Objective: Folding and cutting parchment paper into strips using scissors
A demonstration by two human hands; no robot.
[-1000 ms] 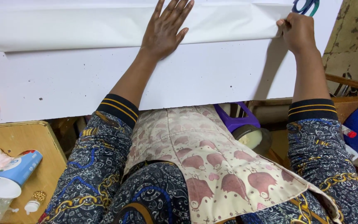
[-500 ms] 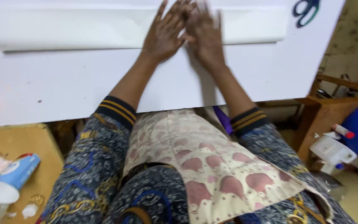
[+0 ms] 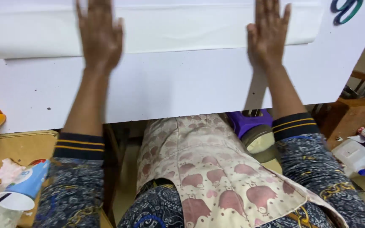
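White worktable (image 3: 182,97), wooden side table (image 3: 17,147) at left, wooden shelf (image 3: 355,114) at right

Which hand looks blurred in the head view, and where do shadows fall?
Head view: the left hand is smeared by motion, the right hand sharper; soft shadows fall under the paper fold and beside the right forearm on the white table.

Green-handled scissors (image 3: 346,9) are lying at the table's (image 3: 182,93) far right corner; a paper cup (image 3: 22,190) is lying tipped beside crumpled tissue (image 3: 8,172); a white plastic jug (image 3: 355,156) is sitting below right.
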